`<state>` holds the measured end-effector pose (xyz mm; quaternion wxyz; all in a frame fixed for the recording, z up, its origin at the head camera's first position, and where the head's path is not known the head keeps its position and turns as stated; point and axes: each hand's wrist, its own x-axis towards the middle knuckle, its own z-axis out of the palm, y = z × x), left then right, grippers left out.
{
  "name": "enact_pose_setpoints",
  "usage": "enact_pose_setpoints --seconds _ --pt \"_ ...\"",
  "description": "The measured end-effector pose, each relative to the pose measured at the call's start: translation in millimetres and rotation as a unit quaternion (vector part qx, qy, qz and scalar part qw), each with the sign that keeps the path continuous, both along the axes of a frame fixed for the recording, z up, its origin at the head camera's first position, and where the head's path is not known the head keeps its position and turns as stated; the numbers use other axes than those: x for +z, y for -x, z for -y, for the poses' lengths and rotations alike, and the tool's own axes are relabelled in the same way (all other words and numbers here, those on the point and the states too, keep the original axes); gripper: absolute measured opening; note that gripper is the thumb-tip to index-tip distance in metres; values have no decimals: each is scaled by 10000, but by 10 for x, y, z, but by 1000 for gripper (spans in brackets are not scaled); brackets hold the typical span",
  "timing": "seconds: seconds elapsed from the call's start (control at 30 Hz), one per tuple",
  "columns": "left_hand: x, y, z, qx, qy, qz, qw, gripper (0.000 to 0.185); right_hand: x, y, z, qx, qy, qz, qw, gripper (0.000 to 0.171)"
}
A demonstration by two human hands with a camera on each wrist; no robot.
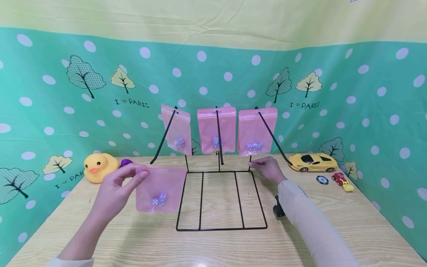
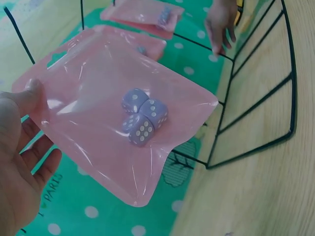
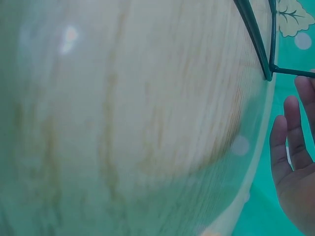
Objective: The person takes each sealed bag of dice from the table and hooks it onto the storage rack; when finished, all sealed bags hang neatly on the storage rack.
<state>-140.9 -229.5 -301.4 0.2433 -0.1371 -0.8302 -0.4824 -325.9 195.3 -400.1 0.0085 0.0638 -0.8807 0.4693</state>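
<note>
My left hand (image 1: 116,189) pinches the top corner of a pink zip bag (image 1: 141,191) between thumb and fingers. Purple dice (image 2: 142,115) with white pips lie inside it. Beyond the bag stands a black wire rack (image 1: 201,200) with three long prongs. A pink bag hangs from each prong: the left bag (image 1: 175,126), the middle bag (image 1: 207,129) and the right bag (image 1: 245,131), all with dice in them. My right hand (image 1: 269,170) holds the rack's back right upright at its fingertips, the other fingers extended in the right wrist view.
A yellow rubber duck (image 1: 103,167) and a purple object (image 1: 125,162) stand back left. At the right are a yellow toy car (image 1: 313,163), a round chip (image 1: 322,180) and a red and yellow toy (image 1: 341,181). A black object (image 1: 278,207) lies beside the right sleeve.
</note>
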Motion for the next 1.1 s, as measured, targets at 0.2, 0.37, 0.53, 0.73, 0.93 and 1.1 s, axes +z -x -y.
enact_pose_setpoints --seconds 0.2,0.37,0.53,0.73,0.93,1.1 --pt "96 -112 -30 -429 -531 -480 9965 13 3 -10 0 37 26 -68 10000 34" --pt "138 -165 -43 -1230 -1184 -989 9803 26 4 -15 1 62 27 -96 9999 33" --pt "185 -209 -62 -1626 -1509 -1277 9667 24 9 -13 1 60 -45 -41 10000 34" --pt "244 -241 -102 -1652 -2005 -1281 9571 22 4 -7 -9 18 -93 31 10000 34" --pt "300 -261 -172 -1398 -2124 -1054 9614 22 0 4 -10 48 -114 1 9999 35" --pt "341 -286 -210 -799 -2047 -691 9731 17 12 -5 -10 34 -49 61 10000 34"
